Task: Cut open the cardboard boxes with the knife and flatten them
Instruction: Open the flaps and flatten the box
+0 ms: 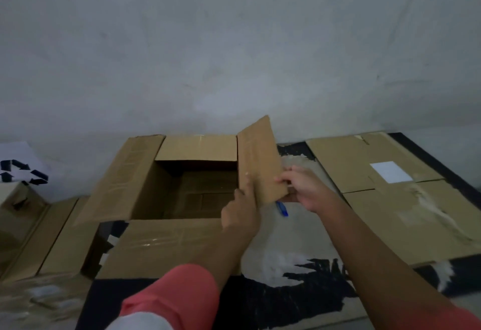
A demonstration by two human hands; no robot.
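Observation:
An open brown cardboard box (pixel 145 189) stands on the floor against the wall, its left, far and near flaps folded outward. Its right flap (pixel 260 163) stands nearly upright. My left hand (pixel 240 211) grips that flap's near edge from the inner side. My right hand (pixel 305 189) pinches the flap's outer face. A blue-handled knife (pixel 282 208) pokes out just below the flap, beside my right hand; whether that hand holds it is hidden. The box's inside looks empty.
Flattened cardboard (pixel 390 189) with a white label lies to the right on a dark mat (pixel 286 301). More flat cardboard (pixel 49 236) lies at left, beside a white sheet with a black recycling symbol (pixel 23 171). A grey wall (pixel 234 56) rises behind the box.

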